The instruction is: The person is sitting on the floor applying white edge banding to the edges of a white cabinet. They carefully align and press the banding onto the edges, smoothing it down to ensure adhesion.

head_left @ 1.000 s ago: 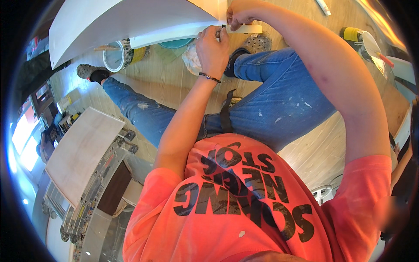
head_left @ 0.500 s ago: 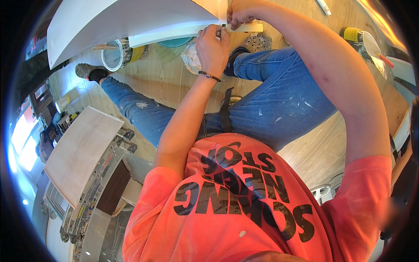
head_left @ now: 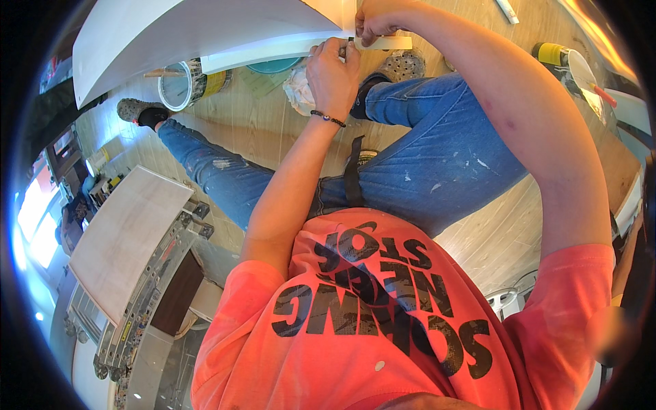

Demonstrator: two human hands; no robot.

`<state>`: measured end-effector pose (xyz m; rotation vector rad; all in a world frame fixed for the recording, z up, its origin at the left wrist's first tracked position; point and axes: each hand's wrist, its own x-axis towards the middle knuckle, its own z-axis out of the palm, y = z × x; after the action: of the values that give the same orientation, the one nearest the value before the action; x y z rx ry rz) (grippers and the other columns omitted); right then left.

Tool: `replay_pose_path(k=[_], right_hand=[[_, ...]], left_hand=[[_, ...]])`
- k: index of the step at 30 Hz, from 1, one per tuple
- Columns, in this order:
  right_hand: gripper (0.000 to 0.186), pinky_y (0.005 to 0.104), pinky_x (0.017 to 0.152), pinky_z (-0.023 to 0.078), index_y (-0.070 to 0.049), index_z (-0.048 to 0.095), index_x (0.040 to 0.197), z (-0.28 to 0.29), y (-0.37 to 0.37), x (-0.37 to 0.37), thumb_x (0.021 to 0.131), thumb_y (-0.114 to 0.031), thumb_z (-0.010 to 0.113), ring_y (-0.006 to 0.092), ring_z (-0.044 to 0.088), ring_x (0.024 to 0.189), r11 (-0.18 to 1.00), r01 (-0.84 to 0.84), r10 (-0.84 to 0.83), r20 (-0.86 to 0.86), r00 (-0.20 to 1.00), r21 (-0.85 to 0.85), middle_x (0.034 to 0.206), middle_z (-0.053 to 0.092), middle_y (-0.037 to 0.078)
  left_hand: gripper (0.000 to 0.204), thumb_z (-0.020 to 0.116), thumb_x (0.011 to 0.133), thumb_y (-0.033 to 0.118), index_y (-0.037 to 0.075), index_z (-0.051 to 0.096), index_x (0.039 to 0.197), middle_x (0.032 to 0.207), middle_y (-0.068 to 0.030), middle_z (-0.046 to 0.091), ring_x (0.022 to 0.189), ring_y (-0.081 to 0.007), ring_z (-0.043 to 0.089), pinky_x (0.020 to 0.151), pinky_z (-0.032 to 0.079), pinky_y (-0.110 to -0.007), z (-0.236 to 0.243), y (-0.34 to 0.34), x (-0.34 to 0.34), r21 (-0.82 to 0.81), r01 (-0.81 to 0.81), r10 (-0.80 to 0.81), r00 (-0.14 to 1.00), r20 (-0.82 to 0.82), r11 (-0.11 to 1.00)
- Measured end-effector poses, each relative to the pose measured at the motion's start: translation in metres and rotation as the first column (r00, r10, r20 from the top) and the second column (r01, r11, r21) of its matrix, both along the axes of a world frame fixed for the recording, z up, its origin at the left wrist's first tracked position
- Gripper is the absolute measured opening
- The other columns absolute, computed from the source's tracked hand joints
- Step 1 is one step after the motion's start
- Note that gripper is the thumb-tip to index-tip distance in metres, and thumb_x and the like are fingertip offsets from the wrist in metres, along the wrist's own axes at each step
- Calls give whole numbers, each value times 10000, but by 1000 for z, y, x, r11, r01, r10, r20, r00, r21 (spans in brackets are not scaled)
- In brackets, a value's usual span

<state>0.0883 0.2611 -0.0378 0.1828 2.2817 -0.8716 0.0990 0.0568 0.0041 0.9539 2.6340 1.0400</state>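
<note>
A large white panel point(head_left: 205, 34) fills the top of the view, with a narrow white strip point(head_left: 273, 52) running along its lower edge. My left hand point(head_left: 333, 76), with a beaded bracelet at its wrist, is closed at this strip. Its fingertips meet beside a small dark piece point(head_left: 351, 41), and whatever they pinch is mostly hidden. Just to the right, my right hand point(head_left: 379, 19) is closed at the panel's corner, knuckles bent. What lies inside its fingers cannot be made out. Below it, the pale end of the strip point(head_left: 393, 43) sticks out.
On the wooden floor stand an open paint bucket point(head_left: 176, 87) at left and another bucket point(head_left: 581, 72) at right. Crumpled paper point(head_left: 298, 90) lies near a teal basin point(head_left: 275, 66). A pale board point(head_left: 133, 232) rests on a paint-spattered stand at left. A white tube point(head_left: 507, 11) lies top right.
Both my hands keep their place and grip at the strip and panel. At the right edge, another person's arm has shifted slightly.
</note>
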Motion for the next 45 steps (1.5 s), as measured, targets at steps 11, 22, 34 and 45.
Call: replay_pose_path(k=[11,22,34,45], right_hand=[[405,404,712,561,-129,798,1067,11,-1,0,714,-322,849,250,728,812,1000,27,-26,43,999,-15,922,777,124],[425,448,764,555,-100,785,1063,15,-3,1,724,-350,840,318,723,867,994,-53,51,26,998,94,950,765,168],[397,422,695,553,-124,788,1052,6,-1,1,707,-314,839,275,720,797,999,-37,37,-15,999,-3,916,769,137],[370,423,674,542,-108,785,1009,14,-2,2,708,-316,839,274,710,757,999,-32,32,-13,999,29,853,755,143]], left_hand=[[167,695,875,161,-5,703,890,869,-207,711,872,-416,634,791,486,-511,2,1,1,-4,-11,11,1000,-10,1000],[185,702,863,171,-10,691,904,877,-217,699,891,-420,625,802,482,-514,1,4,1,-56,25,-26,1000,-13,998],[223,718,863,218,-4,726,874,829,-220,713,813,-410,671,757,519,-494,-2,4,0,-76,37,-42,996,-73,996],[240,721,863,229,-8,736,901,844,-239,715,793,-425,683,751,533,-489,3,3,0,-89,37,-40,999,-36,995]])
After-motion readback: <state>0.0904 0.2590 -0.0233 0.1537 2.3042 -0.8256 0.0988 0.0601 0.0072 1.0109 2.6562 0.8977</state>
